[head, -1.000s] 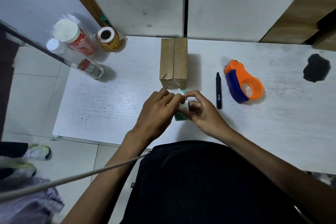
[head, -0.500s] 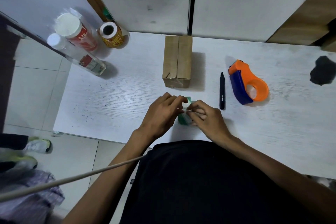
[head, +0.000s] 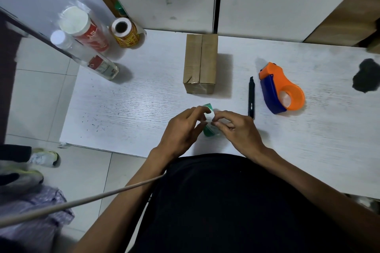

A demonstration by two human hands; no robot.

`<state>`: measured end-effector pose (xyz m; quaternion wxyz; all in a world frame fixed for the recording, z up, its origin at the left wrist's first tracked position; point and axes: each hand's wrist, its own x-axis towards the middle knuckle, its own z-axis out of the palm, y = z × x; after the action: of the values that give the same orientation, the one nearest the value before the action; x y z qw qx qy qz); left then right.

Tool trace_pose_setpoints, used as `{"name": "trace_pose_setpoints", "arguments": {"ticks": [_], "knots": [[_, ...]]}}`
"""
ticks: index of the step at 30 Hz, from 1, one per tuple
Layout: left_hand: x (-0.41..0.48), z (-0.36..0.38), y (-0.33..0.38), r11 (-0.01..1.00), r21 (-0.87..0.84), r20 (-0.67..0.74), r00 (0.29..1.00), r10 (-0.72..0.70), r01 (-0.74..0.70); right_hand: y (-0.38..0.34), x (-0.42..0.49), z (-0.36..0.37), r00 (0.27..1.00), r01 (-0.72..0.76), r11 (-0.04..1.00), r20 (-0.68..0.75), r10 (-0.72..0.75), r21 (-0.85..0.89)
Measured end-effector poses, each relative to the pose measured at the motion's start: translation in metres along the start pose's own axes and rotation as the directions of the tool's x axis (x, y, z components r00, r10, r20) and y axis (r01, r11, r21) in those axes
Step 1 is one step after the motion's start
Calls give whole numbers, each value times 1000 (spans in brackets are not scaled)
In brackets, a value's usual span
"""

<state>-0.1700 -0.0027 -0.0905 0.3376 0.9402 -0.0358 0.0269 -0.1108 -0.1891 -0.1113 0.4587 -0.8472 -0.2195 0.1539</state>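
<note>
Both my left hand (head: 182,129) and right hand (head: 236,129) pinch the small green-and-white packet (head: 209,118) between curled fingertips, above the white table (head: 133,104).

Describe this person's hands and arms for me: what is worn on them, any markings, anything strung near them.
The left hand and the right hand are both bare, with no gloves, rings or watch showing. Both forearms are uncovered as far as the view shows, and no sleeve is in sight. The person wears a black garment on the body. A thin pale cord slants up from the lower left to the left forearm.
</note>
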Motion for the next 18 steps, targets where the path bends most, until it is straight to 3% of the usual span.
{"name": "trace_pose_setpoints", "arguments": {"ticks": [5, 13, 18], "knots": [[-5, 5, -2, 978, -192, -79, 992, -101, 84, 2, -3, -2, 1000, 0, 1000, 2, 0, 26], [-16, 18, -10, 971, -191, -164, 971, -176, 144, 2, -6, -3, 1000, -4, 998, 6, 3, 57], [-23, 18, -8, 915, -326, -101, 953, -285, 239, 5, -9, -3, 996, -74, 991, 48, 69, 113]]}}
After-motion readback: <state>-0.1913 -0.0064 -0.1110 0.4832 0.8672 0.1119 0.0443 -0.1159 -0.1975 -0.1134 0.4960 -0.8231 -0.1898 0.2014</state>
